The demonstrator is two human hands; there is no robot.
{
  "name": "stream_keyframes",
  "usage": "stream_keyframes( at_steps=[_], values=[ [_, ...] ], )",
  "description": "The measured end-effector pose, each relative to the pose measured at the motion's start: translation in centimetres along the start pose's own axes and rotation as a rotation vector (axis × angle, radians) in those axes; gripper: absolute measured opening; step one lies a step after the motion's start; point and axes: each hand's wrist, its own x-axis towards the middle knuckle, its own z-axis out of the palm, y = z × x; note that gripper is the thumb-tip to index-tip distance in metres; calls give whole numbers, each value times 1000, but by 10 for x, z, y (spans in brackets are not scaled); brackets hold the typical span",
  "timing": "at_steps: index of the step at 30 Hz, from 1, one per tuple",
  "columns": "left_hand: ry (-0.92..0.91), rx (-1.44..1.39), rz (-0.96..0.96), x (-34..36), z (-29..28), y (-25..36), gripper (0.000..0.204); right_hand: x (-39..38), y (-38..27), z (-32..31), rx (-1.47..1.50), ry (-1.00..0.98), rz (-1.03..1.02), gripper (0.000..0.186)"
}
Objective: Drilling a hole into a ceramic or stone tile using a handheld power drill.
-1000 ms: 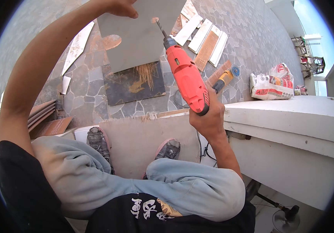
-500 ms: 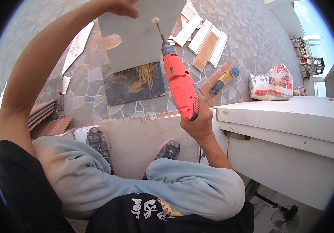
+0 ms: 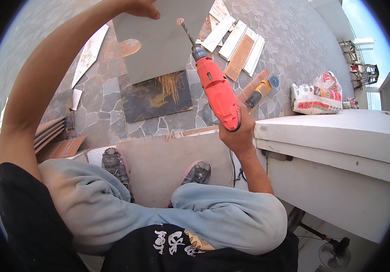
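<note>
My left hand (image 3: 144, 7) grips the edge of a grey tile (image 3: 158, 54) at the top, thumb over its face; the other fingers are mostly hidden. The tile has a rounded brown notch at its left edge and a small pale round spot (image 3: 179, 21) near its far right part. In my right hand (image 3: 240, 134) is a red power drill (image 3: 216, 90), held by its handle and pointing away, up and left. The tip of its drill bit (image 3: 187, 31) is at the pale spot; whether it goes through cannot be seen.
Below the tile lies a dark square board (image 3: 133, 106). White and brown strips (image 3: 235, 43), a yellow angle grinder (image 3: 259, 94) and brown tiles (image 3: 61, 147) lie about. A white ledge (image 3: 326, 131) bearing a sack (image 3: 316, 97) is right; a fan (image 3: 334, 256) stands lower right.
My right hand and the drill's body have swung to the right, so the drill leans more. The bit's tip stays around the pale spot. My left hand and the tile have barely shifted.
</note>
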Motion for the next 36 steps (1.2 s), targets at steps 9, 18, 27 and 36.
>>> stream_keyframes(
  at_steps=[9, 18, 27, 36],
  values=[
    [23, 54, -16, -5, -8, 19, 54, 5, -3, 6, 13, -42, -37, 51],
    [-198, 206, -444, 10, -6, 22, 46, -13, -11, 23, 227, 33, 140, 52],
    [-115, 90, -422, 9, -3, 22, 46, -17, -38, 32, 751, -1, 493, 42],
    [-158, 94, -499, 13, -4, 36, 41, -16, -42, 34, 1104, 17, 620, 36]
  ],
)
